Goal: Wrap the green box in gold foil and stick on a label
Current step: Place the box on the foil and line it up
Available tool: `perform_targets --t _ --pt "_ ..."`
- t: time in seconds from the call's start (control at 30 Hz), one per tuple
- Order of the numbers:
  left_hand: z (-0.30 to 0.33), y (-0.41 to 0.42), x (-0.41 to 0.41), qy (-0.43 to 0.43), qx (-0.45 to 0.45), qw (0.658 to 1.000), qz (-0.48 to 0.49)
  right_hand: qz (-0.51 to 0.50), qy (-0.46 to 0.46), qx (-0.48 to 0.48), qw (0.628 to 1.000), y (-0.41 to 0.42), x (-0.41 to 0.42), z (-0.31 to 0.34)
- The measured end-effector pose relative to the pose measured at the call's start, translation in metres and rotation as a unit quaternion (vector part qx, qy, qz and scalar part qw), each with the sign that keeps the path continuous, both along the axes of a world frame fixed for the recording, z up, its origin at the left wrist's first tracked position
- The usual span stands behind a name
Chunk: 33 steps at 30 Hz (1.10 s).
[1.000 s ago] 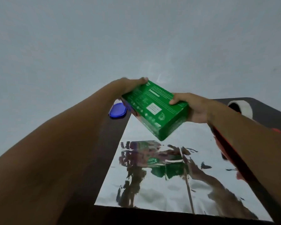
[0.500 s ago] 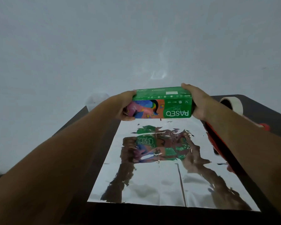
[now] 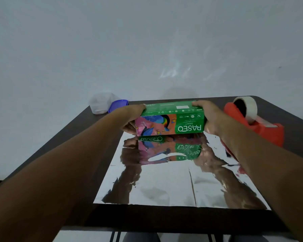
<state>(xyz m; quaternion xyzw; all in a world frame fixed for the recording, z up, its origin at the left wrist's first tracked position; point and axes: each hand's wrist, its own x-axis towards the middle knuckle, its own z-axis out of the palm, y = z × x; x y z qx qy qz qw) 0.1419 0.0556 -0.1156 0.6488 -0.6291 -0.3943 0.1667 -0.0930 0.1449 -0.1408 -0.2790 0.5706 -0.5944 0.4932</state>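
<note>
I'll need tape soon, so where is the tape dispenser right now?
In the head view, the red tape dispenser sits on the table's far right, just right of the right hand and beside the foil sheet.

Green box (image 3: 171, 119) between both hands, on foil (image 3: 164, 186)

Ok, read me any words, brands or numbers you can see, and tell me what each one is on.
"PASEO": upside down on the green box, front face.
"Smart": small, just above it.
"100": same face, upside down.
Fine print on the box's top and white patch: too small to read.
Reflection in the foil: mirrored "PASEO".
</note>
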Motion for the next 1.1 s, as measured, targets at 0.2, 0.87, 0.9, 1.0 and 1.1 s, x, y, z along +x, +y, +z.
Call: perform_targets --t 0.2,0.87,0.9,1.0,1.1 --pt "-0.008 0.001 -0.001 -0.016 -0.026 1.0 -0.005 -0.003 0.001 0.002 1.0 0.005 0.001 -0.006" --pt "0.032 -0.115 -0.01 -0.195 -0.212 0.948 -0.14 0.03 0.446 0.044 0.894 -0.092 -0.067 0.036" --pt "0.028 -0.122 -0.014 -0.196 -0.222 0.941 -0.161 0.062 0.484 0.051 0.871 -0.099 -0.069 0.034" --pt "0.014 -0.146 -0.026 -0.184 -0.23 0.932 -0.212 0.15 0.554 0.079 0.815 -0.12 -0.075 0.027" --pt "0.0 -0.162 -0.04 -0.203 -0.202 0.923 -0.257 0.2 0.583 0.095 0.782 -0.141 -0.076 0.02"
